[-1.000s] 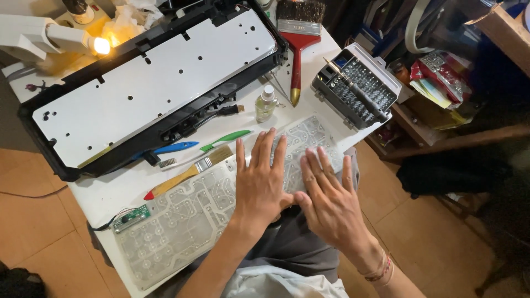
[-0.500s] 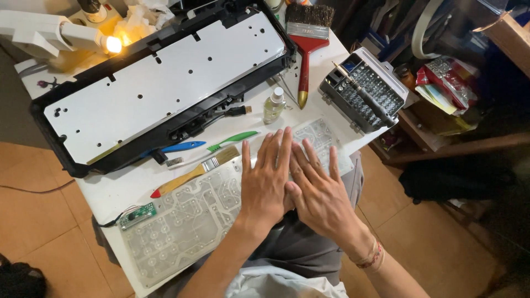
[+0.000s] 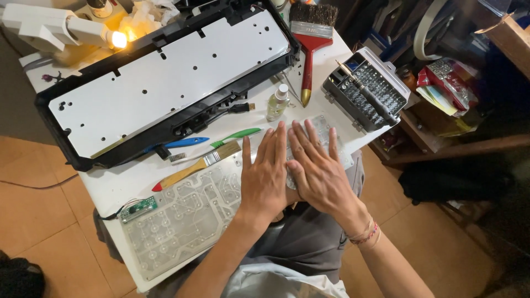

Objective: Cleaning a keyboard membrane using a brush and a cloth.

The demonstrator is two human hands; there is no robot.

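Note:
Both my hands lie flat, palms down, on a clear flexible keyboard membrane sheet [image 3: 182, 221] at the white table's near edge. My left hand [image 3: 264, 177] presses the sheet's middle with fingers together and pointing away from me. My right hand [image 3: 316, 165] lies beside it on the sheet's right part, touching the left hand, fingers slightly spread. A small green circuit board [image 3: 138, 208] sits at the sheet's left corner. Behind the hands rests an opened black keyboard case with a white metal plate [image 3: 165, 83].
Near the hands lie a thin brush with a red-tipped wooden handle [image 3: 196, 168], a green tool [image 3: 234, 136], a blue tool [image 3: 179, 144] and a small bottle [image 3: 277, 102]. Farther back are a red-handled brush [image 3: 308, 38], an open screwdriver bit case [image 3: 365, 91] and a lit lamp [image 3: 83, 32].
My right hand has slid left and forward on the sheet until it touches the left hand. The left hand has stayed on the sheet's middle.

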